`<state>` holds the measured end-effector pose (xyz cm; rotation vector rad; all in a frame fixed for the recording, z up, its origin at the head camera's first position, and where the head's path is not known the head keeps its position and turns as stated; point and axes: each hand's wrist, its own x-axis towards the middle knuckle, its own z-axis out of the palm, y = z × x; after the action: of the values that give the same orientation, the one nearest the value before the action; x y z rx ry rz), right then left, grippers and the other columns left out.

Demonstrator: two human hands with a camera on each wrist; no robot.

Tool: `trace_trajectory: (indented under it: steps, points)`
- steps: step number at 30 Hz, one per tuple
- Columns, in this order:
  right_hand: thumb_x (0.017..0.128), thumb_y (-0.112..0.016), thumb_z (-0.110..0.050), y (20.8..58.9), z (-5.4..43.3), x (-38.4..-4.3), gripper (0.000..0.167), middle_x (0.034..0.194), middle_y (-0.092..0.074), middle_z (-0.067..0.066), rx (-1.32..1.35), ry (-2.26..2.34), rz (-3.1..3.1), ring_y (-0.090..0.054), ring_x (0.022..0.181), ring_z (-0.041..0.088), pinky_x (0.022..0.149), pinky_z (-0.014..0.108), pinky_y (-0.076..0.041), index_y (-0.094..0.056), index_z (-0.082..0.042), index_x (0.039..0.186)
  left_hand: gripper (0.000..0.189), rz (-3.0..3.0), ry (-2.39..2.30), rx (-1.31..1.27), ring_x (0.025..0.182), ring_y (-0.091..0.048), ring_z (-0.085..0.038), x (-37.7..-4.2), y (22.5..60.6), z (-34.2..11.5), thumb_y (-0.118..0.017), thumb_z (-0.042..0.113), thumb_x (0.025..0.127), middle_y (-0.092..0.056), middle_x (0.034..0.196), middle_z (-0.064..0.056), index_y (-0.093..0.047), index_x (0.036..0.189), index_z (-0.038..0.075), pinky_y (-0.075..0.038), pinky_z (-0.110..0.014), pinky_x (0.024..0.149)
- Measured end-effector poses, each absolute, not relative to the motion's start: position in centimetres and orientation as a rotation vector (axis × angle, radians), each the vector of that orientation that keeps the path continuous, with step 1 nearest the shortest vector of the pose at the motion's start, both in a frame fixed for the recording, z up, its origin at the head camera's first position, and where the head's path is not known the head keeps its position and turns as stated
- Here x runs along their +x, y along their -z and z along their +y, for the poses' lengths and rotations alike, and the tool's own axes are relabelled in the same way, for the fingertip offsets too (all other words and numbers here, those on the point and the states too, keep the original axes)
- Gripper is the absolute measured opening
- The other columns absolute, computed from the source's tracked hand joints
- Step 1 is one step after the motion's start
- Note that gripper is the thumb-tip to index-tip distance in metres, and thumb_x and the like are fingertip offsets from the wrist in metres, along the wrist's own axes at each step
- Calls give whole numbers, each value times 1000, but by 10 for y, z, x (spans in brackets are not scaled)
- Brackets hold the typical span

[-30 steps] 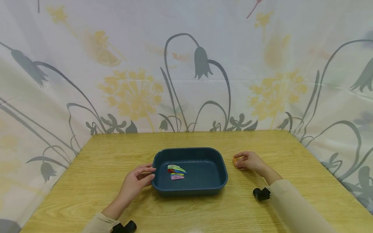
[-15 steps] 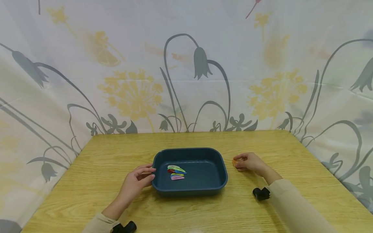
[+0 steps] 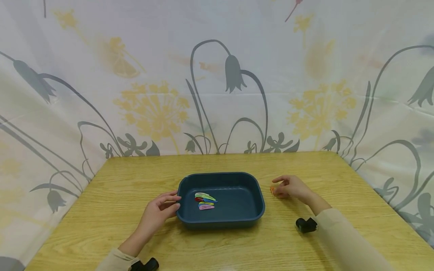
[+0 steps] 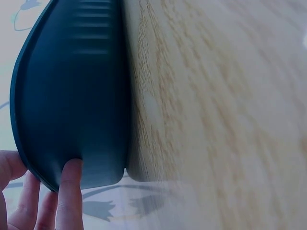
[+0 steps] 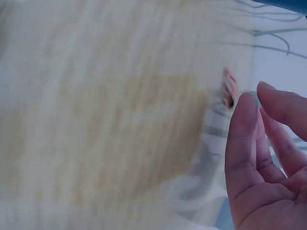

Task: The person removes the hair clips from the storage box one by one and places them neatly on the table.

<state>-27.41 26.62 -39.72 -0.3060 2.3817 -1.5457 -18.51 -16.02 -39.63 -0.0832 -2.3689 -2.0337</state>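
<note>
A dark blue plastic tray (image 3: 221, 223) with rounded corners stands on the table. On the left side of its floor several snap hair clips (image 3: 206, 206) in pink, yellow, blue, red and green lie bunched together. My left hand (image 3: 159, 210) grips the tray's left rim, some fingertips over the edge and others against the outer wall. To the tray's right, an orange hair clip (image 3: 272, 191) is right at the fingertips of my right hand (image 3: 289, 189). In the right wrist view that clip (image 5: 229, 88) shows beyond the thumb and forefinger, which stand slightly apart with nothing between them.
The wood-grain table (image 3: 217, 250) runs back to a flower-printed cloth (image 3: 217, 94), which also hangs at both sides. A black camera mount (image 3: 306, 225) sits at the right wrist, and another (image 3: 145, 264) at the left.
My right hand's fingers have shifted slightly around the orange hair clip, which now looks narrower and turned. My left hand, the tray and the clips inside have stayed put.
</note>
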Motion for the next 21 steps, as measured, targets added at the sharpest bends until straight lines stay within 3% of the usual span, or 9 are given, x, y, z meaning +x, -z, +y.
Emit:
trace_trajectory:
  steps: [15,21]
  points:
    - [89,-59,-4,366,268,-274,44,87,-58,13,-409,1468,2506,-60,87,42,79,46,-54,-45,14,127,26,-2366,2032,-77,101,-60,-26,-184,395,-160,-64,0,86,-50,131,-14,-63,110,-9,-56,-31,74]
    - [89,-61,-4,356,263,-276,43,87,-59,14,-452,1462,2520,-59,87,43,80,46,-53,-47,12,126,26,-2376,2018,-72,102,-60,-26,-183,395,-160,-64,1,87,-49,132,-14,-63,111,-8,-56,-31,74]
